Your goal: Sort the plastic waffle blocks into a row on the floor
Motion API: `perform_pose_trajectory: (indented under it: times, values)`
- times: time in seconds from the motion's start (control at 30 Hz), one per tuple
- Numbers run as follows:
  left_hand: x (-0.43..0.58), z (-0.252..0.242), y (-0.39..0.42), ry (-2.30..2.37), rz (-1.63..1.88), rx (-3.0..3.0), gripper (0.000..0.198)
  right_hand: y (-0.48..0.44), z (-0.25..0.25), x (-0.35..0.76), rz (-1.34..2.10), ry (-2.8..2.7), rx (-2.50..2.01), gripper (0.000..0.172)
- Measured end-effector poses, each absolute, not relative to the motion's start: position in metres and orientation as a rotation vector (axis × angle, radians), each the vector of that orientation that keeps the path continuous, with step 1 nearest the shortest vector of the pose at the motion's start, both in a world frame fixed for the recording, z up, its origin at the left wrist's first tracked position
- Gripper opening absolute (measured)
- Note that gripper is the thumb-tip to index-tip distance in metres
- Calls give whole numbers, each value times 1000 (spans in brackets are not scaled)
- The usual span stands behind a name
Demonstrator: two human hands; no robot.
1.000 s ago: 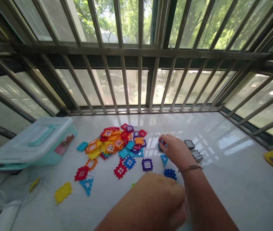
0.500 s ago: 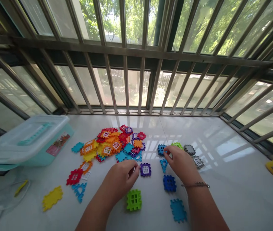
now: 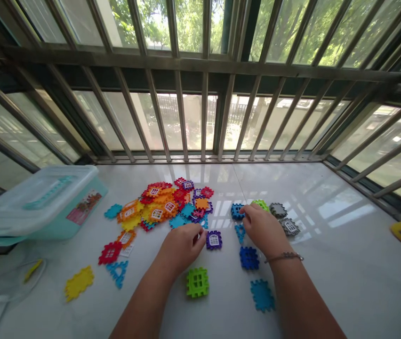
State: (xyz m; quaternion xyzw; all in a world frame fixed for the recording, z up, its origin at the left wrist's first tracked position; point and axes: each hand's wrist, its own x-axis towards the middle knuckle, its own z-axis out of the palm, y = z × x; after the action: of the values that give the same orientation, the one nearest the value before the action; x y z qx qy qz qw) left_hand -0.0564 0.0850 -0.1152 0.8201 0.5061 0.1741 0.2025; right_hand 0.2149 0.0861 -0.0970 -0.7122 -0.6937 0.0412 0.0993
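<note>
My right hand (image 3: 264, 231) has its thumb and fingers pinched at the right edge of a blue interlocking building tile (image 3: 236, 211), which rests on the white surface. Close by are a light blue triangle tile (image 3: 240, 232), a green tile (image 3: 261, 205) partly behind the hand, and grey tiles (image 3: 290, 227). My left hand (image 3: 182, 248) is closed, fingers curled and thumb against them; whether anything is inside is hidden. Just right of its fingertips lies a purple tile (image 3: 214, 240) with a white window insert. A lime green tile (image 3: 197, 282) lies nearer me, between the forearms.
A heap of mixed tiles (image 3: 163, 202) lies left of centre. A lidded teal box (image 3: 80, 207) stands at the left, with a clear bag (image 3: 13, 285) before it. Dark blue (image 3: 249, 258) and light blue (image 3: 262, 295) tiles lie near my right forearm. Metal bars (image 3: 204, 117) close off the back.
The camera has tilted slightly, so the tiles and box appear a little higher in the picture. Both hands stay in nearly the same places beside the same tiles.
</note>
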Motion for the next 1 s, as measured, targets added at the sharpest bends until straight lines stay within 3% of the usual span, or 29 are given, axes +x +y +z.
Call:
perform_pose_trajectory:
  times: [0.37,1.0]
  values:
    - [-53,-118,85,1409,441,2282,32,88,-101,221,327,-2108,-2278,36]
    - [-52,-117,85,1406,338,2278,30,90,-104,216,406,-2132,-2396,39]
